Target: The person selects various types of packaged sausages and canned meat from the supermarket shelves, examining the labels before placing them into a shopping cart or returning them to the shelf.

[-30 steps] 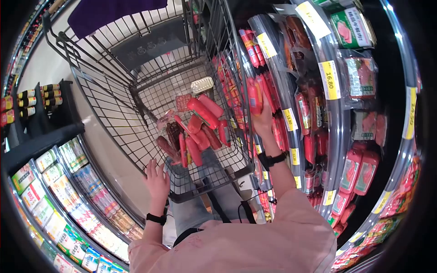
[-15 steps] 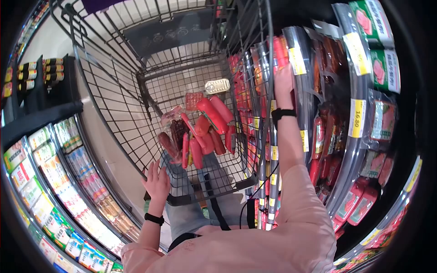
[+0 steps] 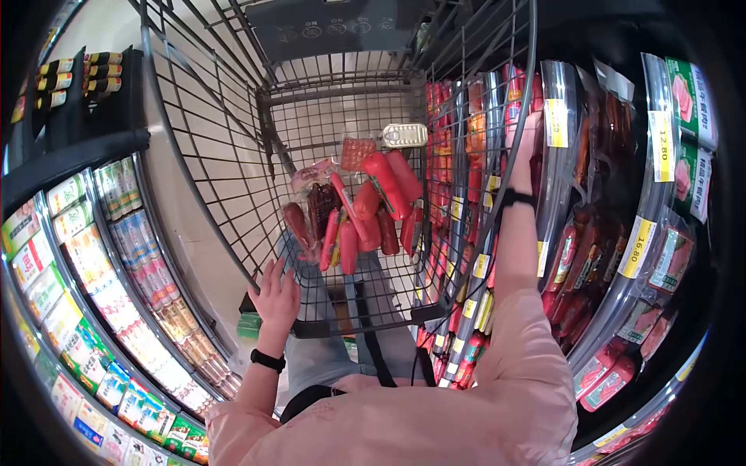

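My left hand [image 3: 276, 299] lies at the near left corner of the shopping cart [image 3: 373, 325], fingers spread and holding nothing. My right hand [image 3: 525, 147] reaches past the cart's right side into a shelf of red-wrapped sausages [image 3: 513, 97]. Its fingers are hidden among the packs and the shelf edge, so I cannot see whether they grip one. Inside the cart lies a pile of red sausages [image 3: 386, 186] with a dark vacuum-packed meat [image 3: 320, 206], a flat reddish pack [image 3: 357, 154] and a pale oval tin [image 3: 405, 136].
Along the right, tiered shelves carry price tags [image 3: 637, 246], packed sausages [image 3: 566, 252] and green-and-white boxes [image 3: 691, 182]. A chilled shelf with cartons and bottles [image 3: 136, 256] runs down the left. Black racks with small jars [image 3: 101, 78] stand at the upper left.
The view has shifted, so the cart and the right shelf appear further right. My right hand stays at the sausage shelf, and my left hand stays at the cart's corner.
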Action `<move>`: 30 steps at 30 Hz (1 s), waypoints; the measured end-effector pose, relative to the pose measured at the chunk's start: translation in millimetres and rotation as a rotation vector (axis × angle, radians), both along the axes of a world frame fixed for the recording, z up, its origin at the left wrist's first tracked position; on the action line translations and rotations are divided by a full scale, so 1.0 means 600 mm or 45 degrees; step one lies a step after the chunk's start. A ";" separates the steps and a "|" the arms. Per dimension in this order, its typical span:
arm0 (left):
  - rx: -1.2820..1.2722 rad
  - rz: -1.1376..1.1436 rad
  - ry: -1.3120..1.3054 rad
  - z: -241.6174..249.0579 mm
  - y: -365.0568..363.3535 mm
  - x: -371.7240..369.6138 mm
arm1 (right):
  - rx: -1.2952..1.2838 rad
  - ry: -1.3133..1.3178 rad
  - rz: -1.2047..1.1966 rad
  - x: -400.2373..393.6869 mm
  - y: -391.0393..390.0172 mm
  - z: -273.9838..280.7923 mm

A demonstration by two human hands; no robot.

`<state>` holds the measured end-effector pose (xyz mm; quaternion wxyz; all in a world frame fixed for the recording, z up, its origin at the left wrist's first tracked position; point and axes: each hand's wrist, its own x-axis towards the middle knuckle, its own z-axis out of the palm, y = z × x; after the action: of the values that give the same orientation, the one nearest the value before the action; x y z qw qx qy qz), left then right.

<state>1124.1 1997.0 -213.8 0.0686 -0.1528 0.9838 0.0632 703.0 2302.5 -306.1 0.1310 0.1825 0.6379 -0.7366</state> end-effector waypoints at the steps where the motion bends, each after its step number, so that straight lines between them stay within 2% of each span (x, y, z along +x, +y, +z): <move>1: 0.010 0.003 0.014 0.002 0.001 -0.003 | -0.049 -0.005 -0.012 0.024 0.003 0.001; 4: 0.007 -0.035 0.016 0.004 -0.002 0.000 | -0.097 -0.002 -0.053 0.126 0.002 0.036; 5: 0.023 -0.037 0.011 0.006 -0.001 0.001 | -0.096 0.006 -0.064 0.160 -0.003 0.073; 8: 0.046 -0.055 0.063 -0.002 -0.005 -0.001 | 0.819 0.763 0.203 0.314 -0.056 0.195; 10: 0.063 -0.008 0.048 0.002 -0.002 0.002 | 0.614 0.449 0.410 0.384 -0.106 0.193; 12: 0.073 -0.018 0.042 0.005 -0.002 0.002 | 0.862 0.334 0.708 0.404 -0.166 0.154; 14: 0.075 -0.019 0.053 0.005 -0.003 0.006 | 1.251 0.275 0.854 0.415 -0.183 0.031; 16: 0.073 -0.039 0.052 -0.002 -0.005 0.005 | 1.413 0.076 0.909 0.388 -0.192 -0.063; 17: 0.090 -0.082 0.073 -0.006 -0.006 0.000 | 1.536 0.159 0.908 0.387 -0.191 -0.092; 18: 0.106 -0.076 0.098 -0.005 -0.007 0.003 | 1.665 0.225 0.908 0.387 -0.191 -0.099; 20: 0.142 -0.123 0.113 -0.007 -0.005 0.004 | 1.702 0.238 0.876 0.377 -0.186 -0.107; 22: 0.053 -0.084 0.135 -0.006 -0.005 0.003 | 1.875 0.233 1.016 0.373 -0.196 -0.106; 26: 0.137 -0.126 0.191 0.000 -0.008 -0.001 | 1.703 0.001 1.030 0.363 -0.183 -0.091; 28: 0.141 -0.157 0.181 0.014 -0.007 -0.001 | 1.401 -0.342 1.023 0.359 -0.174 -0.035; 29: 0.141 -0.154 0.198 0.018 -0.004 -0.008 | 1.175 -0.392 1.001 0.362 -0.165 0.033; 30: 0.164 -0.215 0.219 0.017 -0.003 -0.008 | 1.189 -0.406 0.932 0.375 -0.157 0.072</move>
<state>1119.5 1995.0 -203.8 -0.0013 -0.0588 0.9893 0.1332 927.9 2208.1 -262.8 0.3756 0.0978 0.8870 -0.2502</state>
